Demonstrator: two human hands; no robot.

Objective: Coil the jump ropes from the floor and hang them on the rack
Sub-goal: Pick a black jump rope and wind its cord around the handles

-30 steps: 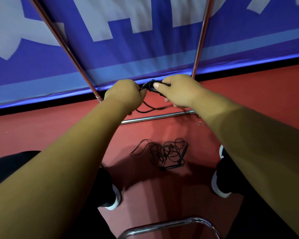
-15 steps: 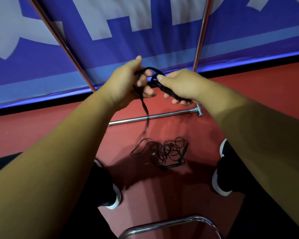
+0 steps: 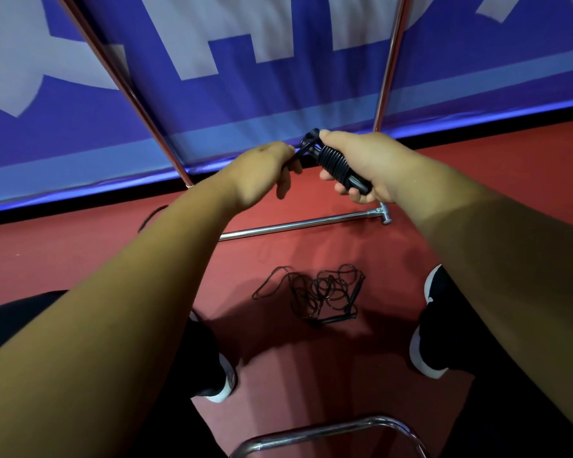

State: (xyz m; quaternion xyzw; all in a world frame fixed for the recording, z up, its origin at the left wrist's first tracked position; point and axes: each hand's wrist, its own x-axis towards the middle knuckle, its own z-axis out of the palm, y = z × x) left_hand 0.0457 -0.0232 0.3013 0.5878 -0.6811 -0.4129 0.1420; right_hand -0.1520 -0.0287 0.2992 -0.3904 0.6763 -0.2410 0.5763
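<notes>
Red sports floor runs to a blue-and-white banner, with the chrome tube rack standing before it. The right hand clenches a black jump rope wound tight round its handles. The bundle's long axis slants from that fist up and leftward, its free end meeting the left hand, which pinches the cord there. A second, tangled black rope lies on the floor below, between the white-soled black shoes

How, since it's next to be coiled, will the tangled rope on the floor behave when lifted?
Probably floppy: the tangled rope lies in loose overlapping loops, so it would likely sag and snag on itself. Its thin cord suggests little weight. Its handle looks rigid and might dangle.
</notes>
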